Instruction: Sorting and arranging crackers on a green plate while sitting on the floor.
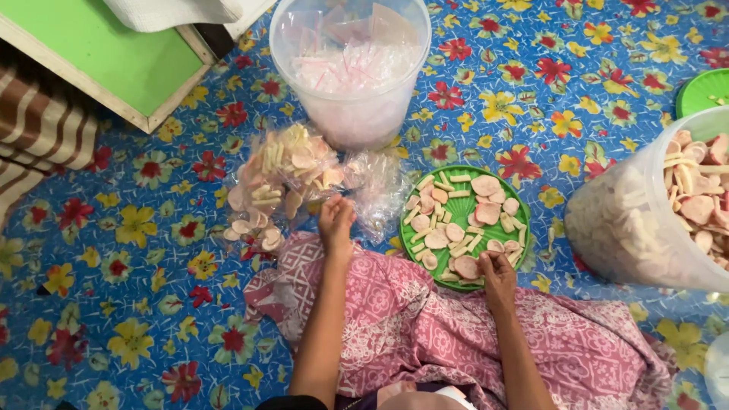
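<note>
A green round plate [528,215] lies on the floral mat, heaped with pale pink crackers [456,216], some round slices and some thin sticks. My right hand [495,271] rests at the plate's near edge, fingers closed on a few crackers. My left hand [335,222] reaches toward a pile of clear plastic bags filled with crackers [282,186], fingers pinched on the edge of a crumpled clear bag [378,190] lying between the pile and the plate. A pink patterned cloth [425,319] covers my lap.
A clear bucket [351,68] of empty plastic bags stands at the top centre. A large clear tub [645,220] of crackers leans at the right, with a green lid [702,89] behind it. A green board [106,53] and striped fabric [38,129] lie at upper left.
</note>
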